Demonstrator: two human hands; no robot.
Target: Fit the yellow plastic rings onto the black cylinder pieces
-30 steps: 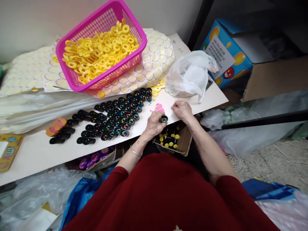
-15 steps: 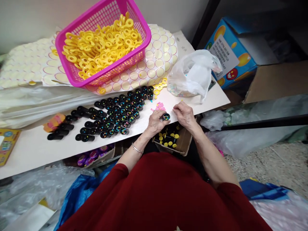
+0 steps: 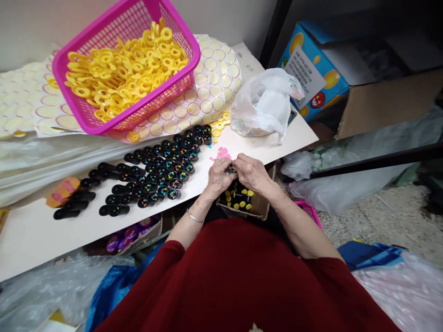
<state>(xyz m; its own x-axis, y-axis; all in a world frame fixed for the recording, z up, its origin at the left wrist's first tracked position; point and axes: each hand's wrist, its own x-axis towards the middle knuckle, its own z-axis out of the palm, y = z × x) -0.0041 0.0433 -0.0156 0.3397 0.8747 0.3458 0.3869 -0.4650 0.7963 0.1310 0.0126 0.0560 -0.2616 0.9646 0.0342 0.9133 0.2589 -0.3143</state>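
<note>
My left hand [image 3: 217,177] is closed round a small black tube [image 3: 231,169] at the front edge of the white table [image 3: 51,230]. My right hand [image 3: 252,172] meets it from the right, fingers pinched at the tube's open end; what they pinch is too small to see. Just beyond lies a little heap of pink beads [image 3: 222,153]. To the left stand several rows of black tubes [image 3: 162,168] with coloured beads inside. Below my hands sits a cardboard box [image 3: 242,200] of black tubes with yellow caps.
A pink basket [image 3: 121,69] of yellow rings rests on round-sticker sheets [image 3: 211,92] at the back. A white plastic bag [image 3: 265,103] of beads lies right of them. A blue carton [image 3: 311,74] stands beyond the table. Plastic bags cover the floor.
My right hand has come left from the table to the tube in my left hand, and both hands now meet over the table edge. The view shifted slightly.
</note>
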